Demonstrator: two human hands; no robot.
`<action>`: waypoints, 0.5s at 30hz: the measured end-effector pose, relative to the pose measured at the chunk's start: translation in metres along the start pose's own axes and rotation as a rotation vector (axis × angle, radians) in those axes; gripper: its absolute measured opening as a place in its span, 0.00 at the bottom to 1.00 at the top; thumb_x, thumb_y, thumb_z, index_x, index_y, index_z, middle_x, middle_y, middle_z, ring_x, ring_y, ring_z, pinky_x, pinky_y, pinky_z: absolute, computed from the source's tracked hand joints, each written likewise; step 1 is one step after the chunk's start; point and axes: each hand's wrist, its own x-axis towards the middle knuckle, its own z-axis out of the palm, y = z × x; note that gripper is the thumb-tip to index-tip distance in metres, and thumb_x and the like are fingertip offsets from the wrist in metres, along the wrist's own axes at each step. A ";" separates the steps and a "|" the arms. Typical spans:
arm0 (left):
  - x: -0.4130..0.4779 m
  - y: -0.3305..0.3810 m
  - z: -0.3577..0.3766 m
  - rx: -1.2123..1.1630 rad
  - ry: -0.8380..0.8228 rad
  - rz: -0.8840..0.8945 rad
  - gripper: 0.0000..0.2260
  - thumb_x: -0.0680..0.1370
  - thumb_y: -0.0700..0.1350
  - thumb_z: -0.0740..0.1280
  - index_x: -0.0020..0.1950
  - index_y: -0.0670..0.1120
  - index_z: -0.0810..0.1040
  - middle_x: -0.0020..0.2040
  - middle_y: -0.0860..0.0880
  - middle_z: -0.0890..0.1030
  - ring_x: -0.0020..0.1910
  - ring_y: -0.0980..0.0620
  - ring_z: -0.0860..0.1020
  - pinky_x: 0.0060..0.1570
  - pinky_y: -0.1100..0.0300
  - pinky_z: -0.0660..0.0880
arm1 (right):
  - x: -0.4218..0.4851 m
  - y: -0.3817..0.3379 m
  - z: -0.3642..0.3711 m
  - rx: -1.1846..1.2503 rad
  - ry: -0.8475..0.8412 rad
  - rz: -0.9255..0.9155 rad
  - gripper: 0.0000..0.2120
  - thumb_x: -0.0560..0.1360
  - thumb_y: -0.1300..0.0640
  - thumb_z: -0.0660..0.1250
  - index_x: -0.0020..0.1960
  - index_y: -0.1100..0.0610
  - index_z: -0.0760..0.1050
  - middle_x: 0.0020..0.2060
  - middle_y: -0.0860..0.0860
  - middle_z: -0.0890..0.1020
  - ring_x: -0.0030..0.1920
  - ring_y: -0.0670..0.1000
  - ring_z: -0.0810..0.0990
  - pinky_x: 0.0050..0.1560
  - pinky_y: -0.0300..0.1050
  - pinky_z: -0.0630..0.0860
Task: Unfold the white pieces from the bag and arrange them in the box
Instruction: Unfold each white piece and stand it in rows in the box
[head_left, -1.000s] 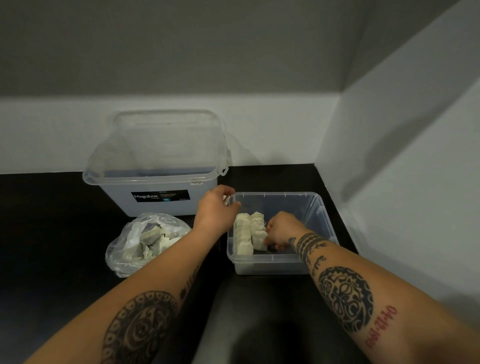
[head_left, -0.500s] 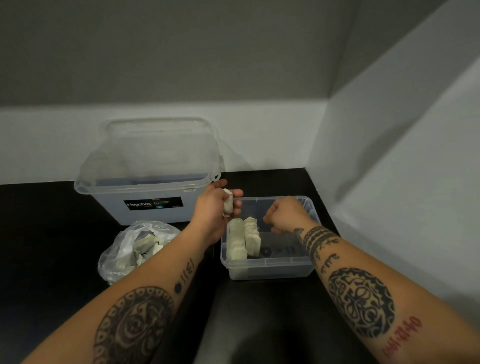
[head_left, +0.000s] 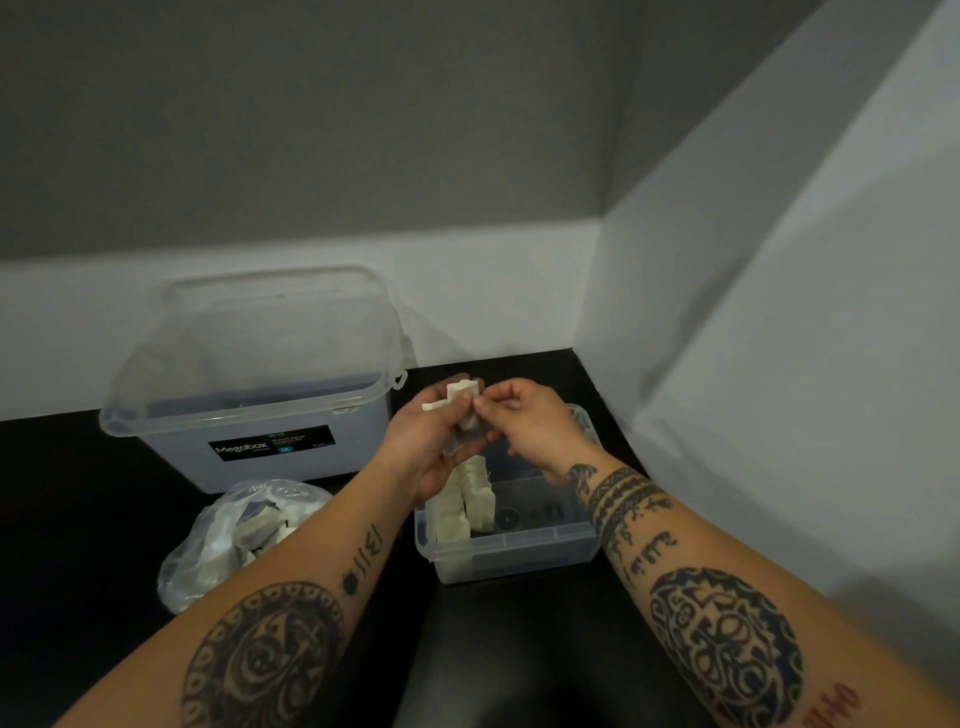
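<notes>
Nearest: two tattooed forearms, both cut off by the lower frame edge. Landmark: small clear box (head_left: 519, 551) on black table (head_left: 78, 519). Inside box, at its left end: two rows of white pieces (head_left: 465, 506) on edge, individual count unreadable, upper ends hidden behind left hand (head_left: 423, 447). Left of box: one clear bag (head_left: 228, 535) with more pieces, too crumpled to count, its near side hidden by left forearm. Just above box: one piece (head_left: 457, 397), partly opened, gripped in curled left fingers; right hand (head_left: 524, 421) pinching its edge with thumb and forefinger, remaining fingers loosely curled. Behind and left of box: one large lidded tub (head_left: 260, 395), contents indistinct.
</notes>
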 end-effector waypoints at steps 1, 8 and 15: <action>0.000 0.000 -0.001 0.011 0.001 0.001 0.08 0.82 0.38 0.66 0.59 0.46 0.82 0.54 0.44 0.87 0.54 0.44 0.86 0.53 0.44 0.83 | 0.001 0.002 0.001 0.027 0.009 0.006 0.11 0.79 0.54 0.71 0.60 0.56 0.78 0.48 0.49 0.85 0.40 0.41 0.81 0.31 0.29 0.73; -0.007 0.000 -0.011 0.260 0.039 0.075 0.11 0.78 0.41 0.74 0.60 0.44 0.81 0.48 0.44 0.88 0.45 0.49 0.86 0.39 0.60 0.82 | 0.004 0.008 0.005 0.008 0.111 -0.050 0.06 0.78 0.55 0.72 0.54 0.54 0.81 0.44 0.48 0.84 0.42 0.44 0.80 0.39 0.37 0.74; -0.008 -0.003 -0.018 0.526 0.052 0.165 0.07 0.79 0.39 0.72 0.57 0.44 0.81 0.45 0.44 0.87 0.42 0.49 0.86 0.38 0.60 0.80 | 0.002 0.009 0.001 0.040 0.072 -0.078 0.05 0.79 0.56 0.71 0.54 0.53 0.82 0.45 0.49 0.85 0.41 0.43 0.81 0.34 0.30 0.75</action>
